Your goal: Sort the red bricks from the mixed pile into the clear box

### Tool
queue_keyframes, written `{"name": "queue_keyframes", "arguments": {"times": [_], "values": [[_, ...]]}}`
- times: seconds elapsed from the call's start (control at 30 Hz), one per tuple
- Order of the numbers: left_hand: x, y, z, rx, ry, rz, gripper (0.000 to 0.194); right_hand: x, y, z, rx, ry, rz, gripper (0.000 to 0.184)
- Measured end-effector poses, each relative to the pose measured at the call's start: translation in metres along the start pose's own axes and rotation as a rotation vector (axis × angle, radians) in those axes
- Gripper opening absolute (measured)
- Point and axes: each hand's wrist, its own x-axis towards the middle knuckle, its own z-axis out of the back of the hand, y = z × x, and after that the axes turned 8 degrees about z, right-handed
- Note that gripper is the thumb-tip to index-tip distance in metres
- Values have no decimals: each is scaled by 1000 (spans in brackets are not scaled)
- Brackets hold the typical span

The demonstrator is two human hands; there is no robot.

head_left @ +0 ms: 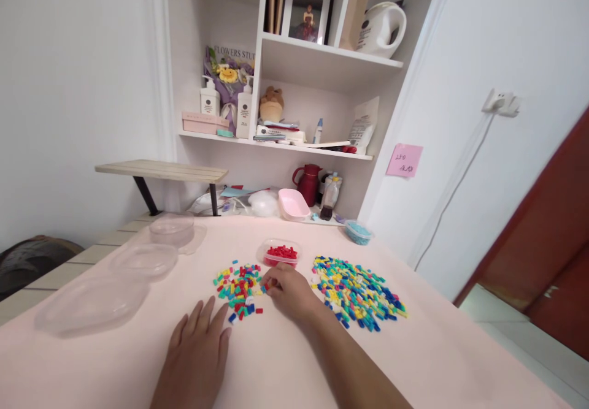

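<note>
My left hand (197,349) lies flat on the pink tabletop, fingers stretched out, just short of a small pile of coloured plastic pieces (239,287). At the right edge of that pile, my right hand (291,287) is closed in a pinch. Blue and red bits show by its fingertips, but what the fingers hold is too small to make out. Right behind this hand stands a clear tub (269,260) with red pieces (282,252) inside. A larger pile of mixed pieces (356,289), mostly blue, green and yellow, spreads to the right of my right wrist.
Clear plastic containers (94,301) line the table's left side. A round tub of light-blue pieces (358,232) sits at the far right corner. Along the back are a pink tray (293,205), a dark red jug (308,183) and a small wooden stand (161,170), below shelves.
</note>
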Motion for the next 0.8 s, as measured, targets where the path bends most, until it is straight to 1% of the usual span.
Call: {"name": "queue_keyframes", "arguments": {"times": [0.13,0.2,0.27,0.33,0.4,0.43,0.53,0.6,0.63,0.7,0.8], "values": [[-1,-2,6,42,47,11,55,1,-3,3,105,-53,-6,21],[-1,-4,8,49,61,20,55,3,-5,5,209,-85,-6,16],[-1,-4,9,38,58,26,54,5,-5,8,391,-117,-20,11],[0,-4,7,23,43,25,54,7,-5,11,609,-155,-78,5],[2,-3,4,24,30,21,54,8,-5,14,770,-215,-150,10],[2,-3,3,29,26,20,54,9,-5,15,816,-262,-178,14],[3,-2,1,47,19,19,54,11,-10,19,847,-471,-221,22],[3,-2,0,52,11,15,54,11,-16,21,806,-615,-239,26],[3,-1,-1,50,6,9,54,12,-19,22,774,-661,-243,28],[3,0,-3,43,-5,2,54,12,-26,23,723,-683,-238,35],[4,2,-6,28,-20,0,54,11,-32,25,711,-648,-212,47]]}}
